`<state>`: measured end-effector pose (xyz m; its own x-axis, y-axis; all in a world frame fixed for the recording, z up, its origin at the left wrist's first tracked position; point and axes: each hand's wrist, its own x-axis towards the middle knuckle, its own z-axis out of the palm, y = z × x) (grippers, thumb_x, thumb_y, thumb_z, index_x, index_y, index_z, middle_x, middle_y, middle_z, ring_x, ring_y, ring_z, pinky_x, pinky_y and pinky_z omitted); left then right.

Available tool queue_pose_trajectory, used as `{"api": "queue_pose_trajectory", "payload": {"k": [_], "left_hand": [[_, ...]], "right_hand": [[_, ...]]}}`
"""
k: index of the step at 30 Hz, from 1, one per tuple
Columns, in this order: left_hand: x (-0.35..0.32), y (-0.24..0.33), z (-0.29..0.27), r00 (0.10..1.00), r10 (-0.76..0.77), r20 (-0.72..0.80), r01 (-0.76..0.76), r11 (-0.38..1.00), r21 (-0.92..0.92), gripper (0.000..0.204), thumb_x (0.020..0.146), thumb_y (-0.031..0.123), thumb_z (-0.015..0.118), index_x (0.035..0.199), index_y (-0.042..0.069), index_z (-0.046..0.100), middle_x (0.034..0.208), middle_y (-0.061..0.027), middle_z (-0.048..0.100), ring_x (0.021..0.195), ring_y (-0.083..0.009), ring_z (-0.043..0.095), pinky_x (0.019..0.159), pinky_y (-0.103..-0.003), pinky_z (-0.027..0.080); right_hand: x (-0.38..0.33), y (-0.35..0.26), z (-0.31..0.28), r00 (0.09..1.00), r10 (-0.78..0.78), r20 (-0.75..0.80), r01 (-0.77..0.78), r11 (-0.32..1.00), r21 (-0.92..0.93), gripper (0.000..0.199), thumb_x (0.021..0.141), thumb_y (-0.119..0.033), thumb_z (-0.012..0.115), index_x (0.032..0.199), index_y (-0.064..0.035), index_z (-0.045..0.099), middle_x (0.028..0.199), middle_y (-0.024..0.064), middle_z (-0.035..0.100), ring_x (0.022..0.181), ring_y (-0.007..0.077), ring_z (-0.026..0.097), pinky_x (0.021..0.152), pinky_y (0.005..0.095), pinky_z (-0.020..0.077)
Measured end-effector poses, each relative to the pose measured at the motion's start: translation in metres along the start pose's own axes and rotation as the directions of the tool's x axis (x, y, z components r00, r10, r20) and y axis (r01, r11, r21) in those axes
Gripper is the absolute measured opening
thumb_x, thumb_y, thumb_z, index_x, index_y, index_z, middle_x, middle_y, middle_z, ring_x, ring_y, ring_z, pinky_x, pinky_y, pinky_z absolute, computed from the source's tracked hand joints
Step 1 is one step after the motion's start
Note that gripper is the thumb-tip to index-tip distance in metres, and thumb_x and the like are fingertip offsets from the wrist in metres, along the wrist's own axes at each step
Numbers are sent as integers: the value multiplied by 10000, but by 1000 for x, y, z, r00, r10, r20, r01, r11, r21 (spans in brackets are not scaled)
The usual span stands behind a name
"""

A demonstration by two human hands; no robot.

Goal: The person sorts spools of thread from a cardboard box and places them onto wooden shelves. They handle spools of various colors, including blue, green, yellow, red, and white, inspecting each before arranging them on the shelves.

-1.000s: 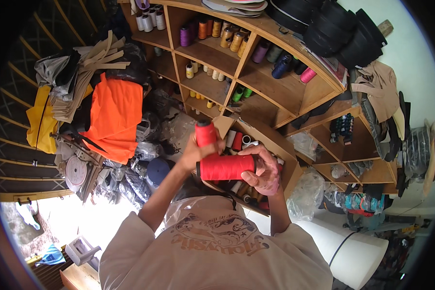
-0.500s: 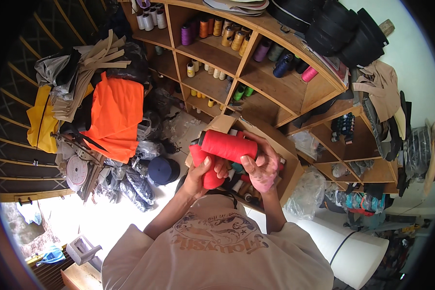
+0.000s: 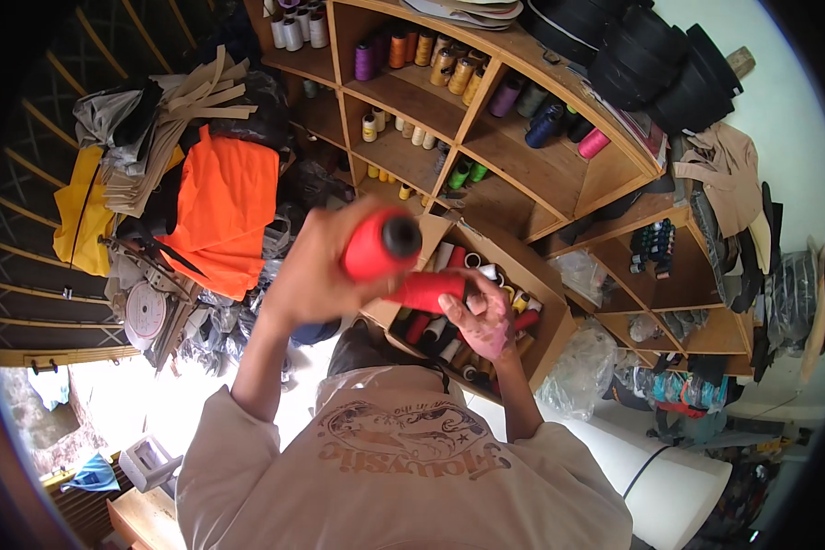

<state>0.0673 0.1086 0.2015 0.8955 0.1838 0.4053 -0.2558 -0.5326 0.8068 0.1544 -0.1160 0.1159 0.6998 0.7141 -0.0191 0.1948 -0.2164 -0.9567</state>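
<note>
Raised in front of the shelves, my left hand (image 3: 310,264) is wrapped round a red thread spool (image 3: 365,246), its black core end facing up and right. The hand is smeared by motion. My right hand (image 3: 486,323) grips a second red thread spool (image 3: 423,293), which lies roughly level, its left end close behind the first spool. Below the right hand stands an open cardboard box (image 3: 552,346) with several spools in red, black, white and other colours.
Ahead, a wooden shelf unit (image 3: 522,165) holds thread spools sorted by colour. Orange fabric (image 3: 225,202) and bagged goods are piled at left. A clear plastic bag (image 3: 582,371) and a white roll (image 3: 674,486) lie to the right of the box.
My left hand has lifted its red spool up and left, away from the other one, and turned its end upward. The right hand stays over the box, its spool slightly lower.
</note>
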Motion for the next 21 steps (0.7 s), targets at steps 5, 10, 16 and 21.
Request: {"api": "queue_pose_trajectory", "payload": {"k": [5, 10, 16, 21], "left_hand": [[2, -82, 35, 947, -291, 135, 321, 876, -360, 289, 764, 84, 727, 1022, 39, 605, 824, -48, 644, 714, -118, 627, 651, -279, 515], [-83, -96, 122, 824, -565, 44, 354, 451, -819, 297, 792, 63, 694, 1054, 43, 556, 790, -38, 621, 681, -121, 606, 615, -264, 493], [-112, -15, 108, 931, -364, -34, 303, 820, -486, 271, 751, 77, 708, 997, 66, 593, 811, -87, 650, 674, -186, 633, 627, -294, 508], [-70, 9, 39, 951, 218, 220, -241, 967, 84, 475, 559, 137, 750, 1018, 100, 633, 793, -78, 642, 691, -298, 634, 638, -381, 510]], "right_hand": [[-8, -3, 9, 993, -78, 88, 27, 883, 468, 365, 895, -277, 624, 1105, 13, 556, 1008, 85, 609, 927, 133, 567, 832, 288, 465], [-6, -3, 12, 992, 70, -106, 24, 718, 695, 352, 943, -343, 499, 1061, -13, 526, 919, 70, 571, 808, 121, 543, 747, 269, 460], [14, 19, 5, 811, -41, -584, 164, 973, 160, 341, 961, -350, 435, 965, -28, 545, 807, 116, 586, 633, 237, 559, 596, 358, 460], [17, 19, 19, 869, -85, -488, 10, 988, -155, 166, 920, -201, 522, 955, -41, 544, 747, 208, 602, 702, 401, 610, 626, 430, 462]]}}
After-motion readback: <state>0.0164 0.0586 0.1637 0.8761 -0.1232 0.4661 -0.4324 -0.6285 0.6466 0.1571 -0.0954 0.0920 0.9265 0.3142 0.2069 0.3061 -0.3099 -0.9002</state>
